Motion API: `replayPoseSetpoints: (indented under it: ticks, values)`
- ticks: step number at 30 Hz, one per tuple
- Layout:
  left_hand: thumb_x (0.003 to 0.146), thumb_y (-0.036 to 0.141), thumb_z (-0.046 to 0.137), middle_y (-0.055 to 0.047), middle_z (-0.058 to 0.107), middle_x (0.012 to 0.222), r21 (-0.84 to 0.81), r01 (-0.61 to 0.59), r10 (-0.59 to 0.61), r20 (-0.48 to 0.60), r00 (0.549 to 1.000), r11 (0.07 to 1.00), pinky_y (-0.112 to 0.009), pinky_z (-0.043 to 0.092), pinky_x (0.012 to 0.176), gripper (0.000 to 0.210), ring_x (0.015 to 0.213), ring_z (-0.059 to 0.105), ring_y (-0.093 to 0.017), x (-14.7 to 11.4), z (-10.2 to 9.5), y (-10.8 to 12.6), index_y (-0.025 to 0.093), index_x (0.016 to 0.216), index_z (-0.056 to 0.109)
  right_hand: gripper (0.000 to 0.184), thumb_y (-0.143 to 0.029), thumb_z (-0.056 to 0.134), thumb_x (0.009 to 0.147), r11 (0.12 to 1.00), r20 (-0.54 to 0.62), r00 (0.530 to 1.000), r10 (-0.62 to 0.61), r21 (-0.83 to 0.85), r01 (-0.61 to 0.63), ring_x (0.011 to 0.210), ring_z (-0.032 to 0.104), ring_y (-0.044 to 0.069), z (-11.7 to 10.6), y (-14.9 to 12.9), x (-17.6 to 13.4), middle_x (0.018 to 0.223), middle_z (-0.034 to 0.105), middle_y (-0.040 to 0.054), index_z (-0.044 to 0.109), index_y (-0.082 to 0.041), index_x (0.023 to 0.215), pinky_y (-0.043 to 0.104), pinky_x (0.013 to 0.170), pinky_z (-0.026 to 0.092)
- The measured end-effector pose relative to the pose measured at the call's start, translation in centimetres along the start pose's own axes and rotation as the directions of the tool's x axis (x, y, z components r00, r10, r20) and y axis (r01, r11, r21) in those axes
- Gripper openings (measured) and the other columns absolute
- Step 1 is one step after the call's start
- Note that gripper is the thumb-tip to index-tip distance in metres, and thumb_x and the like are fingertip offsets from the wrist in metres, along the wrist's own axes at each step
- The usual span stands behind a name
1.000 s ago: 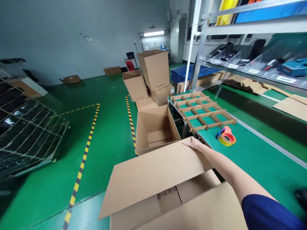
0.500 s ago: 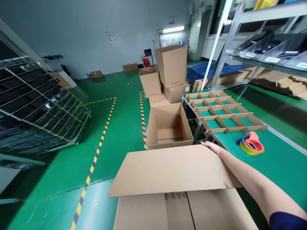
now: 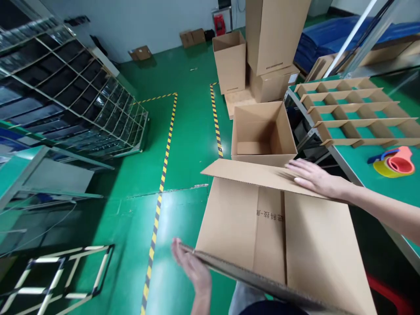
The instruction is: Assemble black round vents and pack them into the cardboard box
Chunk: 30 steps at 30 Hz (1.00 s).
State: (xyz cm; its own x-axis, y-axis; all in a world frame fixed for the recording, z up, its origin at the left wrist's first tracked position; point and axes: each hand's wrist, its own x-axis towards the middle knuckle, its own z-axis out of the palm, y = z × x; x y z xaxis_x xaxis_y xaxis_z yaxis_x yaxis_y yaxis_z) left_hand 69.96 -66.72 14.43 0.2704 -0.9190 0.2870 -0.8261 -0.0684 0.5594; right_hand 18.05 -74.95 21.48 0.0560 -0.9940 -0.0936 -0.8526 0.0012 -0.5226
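A large cardboard box stands right in front of me. Its two side flaps lie folded inward with a narrow gap between them, and dark printed characters show on the left one. My right hand rests flat, fingers stretched, on the far flap, which tilts inward. On the near side, my left hand touches the left end of the near flap from outside, its fingers extended. That flap stands up, seen almost edge-on.
Beyond it sits an open carton. A green-topped table on the right bears a cardboard divider grid and a tape dispenser. More cartons are stacked behind. A wire cage and a pipe frame stand left.
The far flap has been lowered inward under my right hand, whose fingers now lie flatter. My left hand has come into view at the near flap. The view has tilted down.
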Motion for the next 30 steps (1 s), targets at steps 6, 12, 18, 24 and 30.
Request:
replayPoseSetpoints:
  ticks: [6, 12, 18, 24, 30]
  values:
    - [0.103, 0.047, 0.022, -0.027, 0.031, 0.155, 0.36, -0.112, 0.043, 0.194, 0.98, 0.926, -0.07, 0.021, 0.115, 0.066, 0.147, 0.023, -0.039, 1.3, 6.2, 2.6, 0.003, 0.15, 0.03, 0.057, -0.043, 0.033, 0.107, 0.856, 0.37, 0.795, -0.481, 0.004, 0.516, 0.148, 0.018, 0.025, 5.5, -7.9, -3.8, 0.161, 0.023, -0.0012, 0.013, -0.032, 0.159, 0.049, 0.122, 0.02]
    - [0.104, 0.044, 0.022, -0.02, 0.035, 0.154, 0.441, -0.089, -0.021, 0.238, 0.971, 0.893, -0.073, 0.012, 0.115, 0.06, 0.147, 0.026, -0.033, 1.9, 7.5, 2.3, 0.008, 0.15, 0.03, 0.064, -0.037, 0.041, 0.103, 0.756, 0.196, 0.806, -0.558, -0.28, 0.591, 0.145, 0.026, 0.029, 14.5, -3.0, -7.8, 0.156, 0.034, 0.003, 0.014, -0.027, 0.159, 0.053, 0.121, 0.014]
    - [0.103, 0.037, 0.035, -0.01, 0.034, 0.157, 0.21, -0.358, 0.28, 0.326, 0.903, 0.91, -0.067, 0.009, 0.121, 0.05, 0.148, 0.024, -0.029, 1.5, 9.8, 7.8, 0.022, 0.15, 0.036, 0.065, -0.046, 0.048, 0.101, 0.726, 0.206, 0.768, -0.606, -0.253, 0.64, 0.141, 0.034, 0.031, 13.2, -2.8, -8.1, 0.152, 0.041, 0.0101, 0.029, -0.018, 0.155, 0.053, 0.12, 0.017]
    - [0.101, 0.035, 0.041, -0.007, 0.052, 0.145, -0.047, -0.524, 0.508, 0.333, 0.794, 0.85, -0.049, 0.021, 0.125, 0.044, 0.142, 0.038, -0.022, 2.2, 13.5, 12.5, 0.015, 0.14, 0.049, 0.045, -0.036, 0.028, 0.107, 0.766, 0.257, 0.771, -0.583, -0.142, 0.627, 0.109, 0.061, 0.028, 11.5, -9.7, 4.0, 0.11, 0.068, 0.013, 0.069, -0.02, 0.102, 0.049, 0.104, 0.043]
    - [0.1, 0.039, 0.043, -0.004, 0.047, 0.15, -0.025, -0.552, 0.529, 0.325, 0.784, 0.833, -0.044, 0.023, 0.125, 0.05, 0.146, 0.03, -0.02, 1.3, 12.2, 9.8, 0.02, 0.146, 0.041, 0.054, -0.036, 0.021, 0.108, 0.72, 0.371, 0.709, -0.6, -0.135, 0.681, 0.108, 0.062, 0.025, 19.9, -23.5, 20.0, 0.104, 0.073, 0.0096, 0.072, -0.021, 0.113, 0.044, 0.105, 0.041]
